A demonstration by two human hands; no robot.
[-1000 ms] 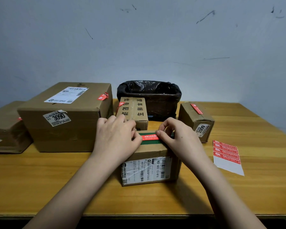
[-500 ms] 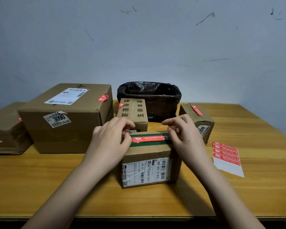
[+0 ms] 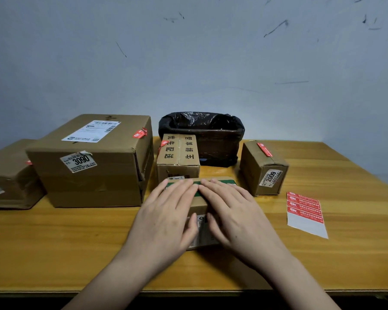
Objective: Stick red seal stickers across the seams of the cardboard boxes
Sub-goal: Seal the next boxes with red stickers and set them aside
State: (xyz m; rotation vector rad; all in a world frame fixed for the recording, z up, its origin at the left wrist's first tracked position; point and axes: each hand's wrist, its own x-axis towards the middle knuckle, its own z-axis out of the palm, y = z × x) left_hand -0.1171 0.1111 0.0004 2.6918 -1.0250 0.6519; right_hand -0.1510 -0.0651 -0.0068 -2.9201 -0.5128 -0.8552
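A small cardboard box (image 3: 198,208) with green tape on top stands near the table's front middle. My left hand (image 3: 168,218) and my right hand (image 3: 233,213) lie flat on its top, fingers stretched out and fingertips meeting over the tape. The red seal sticker on this box is hidden under my hands. A sticker sheet (image 3: 305,209) with three red stickers lies on the table to the right. Neither hand holds anything.
A big box marked 3090 (image 3: 92,162), a box at the far left (image 3: 7,175), a box with black characters (image 3: 179,155) and a small box marked 2009 (image 3: 264,168) each show a red seal. A bin lined with black plastic (image 3: 202,137) stands behind them.
Both hands moved from the ends of the red sticker to the middle of the box top and flattened over it. The sticker, visible before, is now covered.
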